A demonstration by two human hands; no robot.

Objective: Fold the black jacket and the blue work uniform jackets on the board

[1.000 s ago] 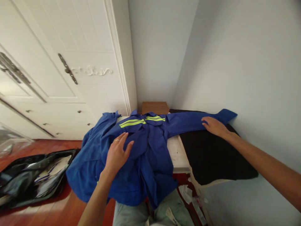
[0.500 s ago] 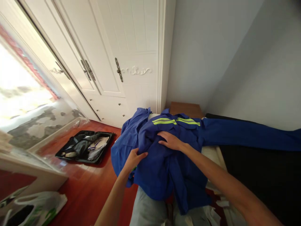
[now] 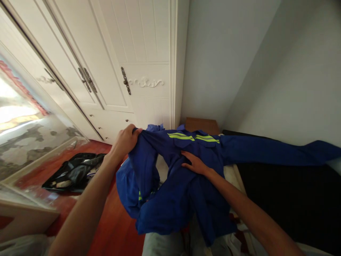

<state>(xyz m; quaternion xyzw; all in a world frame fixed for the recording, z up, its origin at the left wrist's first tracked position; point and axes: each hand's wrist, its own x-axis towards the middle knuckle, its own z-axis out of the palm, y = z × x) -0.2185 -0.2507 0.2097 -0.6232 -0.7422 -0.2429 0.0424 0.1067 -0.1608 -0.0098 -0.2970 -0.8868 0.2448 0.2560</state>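
A blue work jacket [image 3: 170,185] with yellow-green reflective strips across the chest is spread before me, one sleeve stretched far to the right. My left hand [image 3: 127,140] is closed on its left sleeve and holds the cloth lifted, so the sleeve droops below the fist. On the jacket's front, just under the strips, lies my right hand [image 3: 195,163], fingers spread and flat against the fabric. More blue cloth [image 3: 125,188] bulges beneath the raised sleeve; whether it is a separate garment I cannot tell.
A white wardrobe [image 3: 151,42] rises behind. On the red floor at left lies an open black suitcase [image 3: 71,174] with things inside. A brown wooden box-like piece [image 3: 201,124] stands against the wall. Black surface [image 3: 287,192] extends at right. A plastic bag [image 3: 23,245] is at lower left.
My left hand has moved up and left, gripping and lifting the sleeve off the pile, which opens a gap in the cloth. My right hand stays on the jacket front. The view has shifted slightly.
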